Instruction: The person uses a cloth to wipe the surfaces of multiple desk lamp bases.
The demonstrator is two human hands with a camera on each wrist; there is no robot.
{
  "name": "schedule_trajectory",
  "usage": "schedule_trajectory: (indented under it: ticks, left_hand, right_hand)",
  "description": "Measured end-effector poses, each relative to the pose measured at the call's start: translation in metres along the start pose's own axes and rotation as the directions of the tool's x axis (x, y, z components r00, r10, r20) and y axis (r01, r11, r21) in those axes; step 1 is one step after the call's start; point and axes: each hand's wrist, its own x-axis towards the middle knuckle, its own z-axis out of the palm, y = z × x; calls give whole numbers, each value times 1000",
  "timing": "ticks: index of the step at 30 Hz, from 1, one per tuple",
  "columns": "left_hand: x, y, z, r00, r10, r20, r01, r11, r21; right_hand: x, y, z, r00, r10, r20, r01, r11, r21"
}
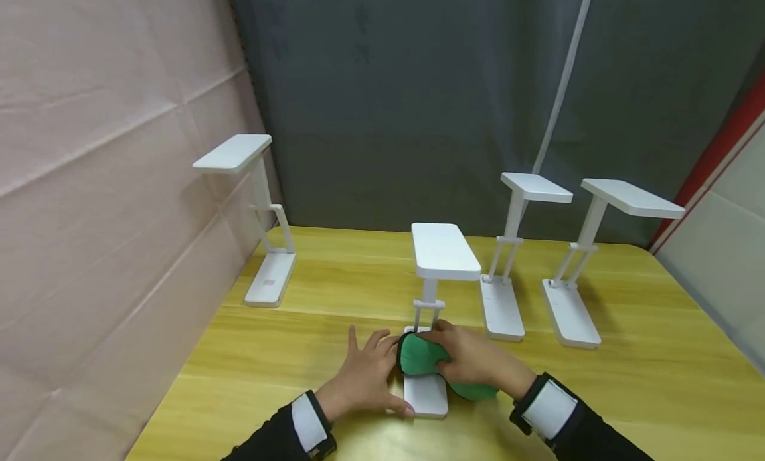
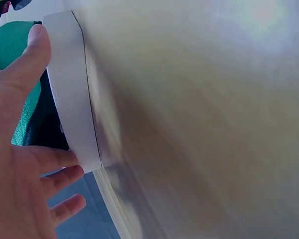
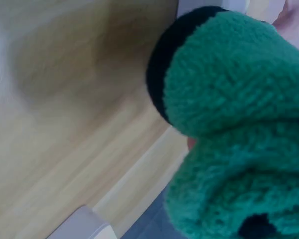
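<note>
A white folding desk lamp (image 1: 445, 251) stands near the table's front, its flat base (image 1: 425, 396) toward me. My right hand (image 1: 478, 360) grips a green plush cloth with black edging (image 1: 418, 356) that lies across the base; part of it hangs down on the right. The fluffy cloth (image 3: 239, 74) fills much of the right wrist view and hides most of that hand. Along the base's left side rests my left hand (image 1: 366, 376), fingers spread. In the left wrist view, its thumb and fingertips touch the base's white edge (image 2: 72, 89) at separate points.
Similar white lamps stand farther back: one at the left (image 1: 270, 278) near the pale wall cloth (image 1: 119, 182), and two at the right (image 1: 502, 308) (image 1: 572, 315). A dark curtain (image 1: 388, 115) hangs behind the wooden table (image 1: 335, 281).
</note>
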Motion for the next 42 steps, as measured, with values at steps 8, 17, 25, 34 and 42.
schedule_trajectory:
  ticks: [8, 17, 25, 34, 42]
  left_hand:
    - [2, 3, 2, 1000, -4, -8, 5, 999, 38]
    - [2, 4, -2, 1000, -6, -3, 7, 995, 97]
    - [3, 4, -3, 998, 12, 60, -15, 999, 41]
    - [-2, 5, -1, 990, -8, 140, 8, 1000, 3]
    - [3, 3, -1, 995, 9, 98, -10, 1000, 2]
  right_hand:
    - [-13, -14, 2, 994, -3, 110, -6, 997, 77]
    - [-38, -21, -4, 925, -180, 336, 58, 937, 344]
    - [-54, 24, -40, 955, 87, 282, -152, 964, 217]
    - [-20, 45, -12, 970, 223, 93, -213, 972, -103]
    - [-20, 46, -11, 986, 124, 114, -119, 992, -44]
